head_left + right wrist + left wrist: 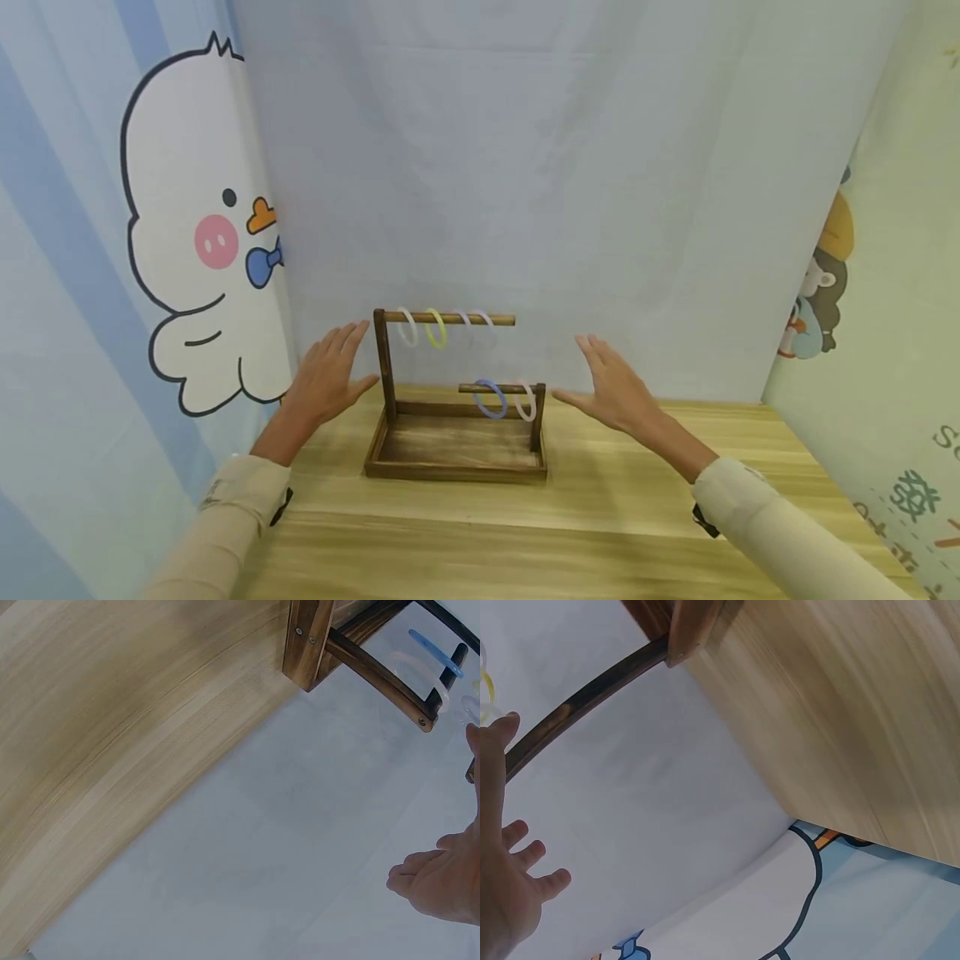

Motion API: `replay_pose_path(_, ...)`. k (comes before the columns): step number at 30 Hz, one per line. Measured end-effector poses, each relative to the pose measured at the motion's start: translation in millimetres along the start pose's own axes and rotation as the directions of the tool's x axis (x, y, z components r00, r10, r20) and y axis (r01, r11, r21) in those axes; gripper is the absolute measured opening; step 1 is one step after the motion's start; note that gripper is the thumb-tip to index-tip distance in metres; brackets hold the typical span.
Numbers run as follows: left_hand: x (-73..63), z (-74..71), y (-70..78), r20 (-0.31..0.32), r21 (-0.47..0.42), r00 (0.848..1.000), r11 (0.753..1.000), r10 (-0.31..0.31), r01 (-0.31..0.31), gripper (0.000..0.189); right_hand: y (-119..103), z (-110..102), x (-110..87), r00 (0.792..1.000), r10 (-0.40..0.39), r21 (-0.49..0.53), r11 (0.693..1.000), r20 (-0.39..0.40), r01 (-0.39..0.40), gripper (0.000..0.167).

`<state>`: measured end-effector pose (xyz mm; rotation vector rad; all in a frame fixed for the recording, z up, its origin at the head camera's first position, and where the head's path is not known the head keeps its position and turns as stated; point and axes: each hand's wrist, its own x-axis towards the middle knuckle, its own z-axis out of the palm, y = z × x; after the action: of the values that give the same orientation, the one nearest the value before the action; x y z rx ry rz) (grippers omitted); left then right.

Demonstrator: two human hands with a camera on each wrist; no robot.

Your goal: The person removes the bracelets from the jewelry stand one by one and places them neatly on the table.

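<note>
A dark wooden rack with a tray base stands on the table between my hands. Its taller bar carries a whitish ring, a yellow ring and two pale lilac rings. From the lower bar hang a blue ring and a pale pink ring. My left hand is held in the air beside the rack's tall left post, fingers extended and thumb apart. To the right of the short post, my right hand is likewise raised with straight fingers. Neither holds anything.
The rack rests on a light wood-grain table. Behind it hangs a plain grey-white curtain. A blue curtain with a white cartoon duck borders the left, and a pale printed curtain borders the right.
</note>
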<state>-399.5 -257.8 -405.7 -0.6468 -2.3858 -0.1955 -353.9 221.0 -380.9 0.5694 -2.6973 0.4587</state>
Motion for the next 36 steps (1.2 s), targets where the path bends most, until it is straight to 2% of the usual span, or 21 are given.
replay_pose_path(6, 6.6, 0.6, 4.3, -0.023, 0.002, 1.000, 1.000, 0.018, -0.018, 0.098, -7.3, 5.2, 9.1, 1.000, 0.000, 0.032, 0.999, -0.013, 0.001, 0.100)
replay_pose_path(13, 16.2, -0.9, 2.6, -0.008, -0.002, 1.000, 1.000, 0.002, -0.002, 0.097, -17.4, 8.8, 19.1, 0.999, -0.013, 0.058, 0.998, -0.043, 0.015, 0.096)
replay_pose_path(20, 21.4, -0.5, 3.7, -0.002, -0.040, 1.000, 0.999, -0.002, 0.002, 0.099, -31.8, 14.2, 29.2, 1.000, -0.006, 0.136, 0.991, -0.030, 0.011, 0.090)
replay_pose_path(27, 26.7, 3.7, 7.0, 0.038, -0.076, 0.998, 0.996, -0.048, 0.051, 0.099, -44.3, 21.0, 40.6, 0.999, 0.020, 0.236, 0.972, -0.034, -0.012, 0.081)
replay_pose_path(31, 28.3, 6.3, 7.0, 0.063, -0.107, 0.996, 0.991, -0.070, 0.077, 0.100, -50.9, 23.8, 47.7, 0.999, -0.006, 0.301, 0.953, -0.053, 0.021, 0.075)
replay_pose_path(36, 32.3, 3.8, 10.8, 0.139, -0.168, 0.984, 0.977, -0.112, 0.134, 0.099, -56.7, 30.3, 56.7, 0.996, -0.029, 0.381, 0.923, -0.083, 0.059, 0.066)
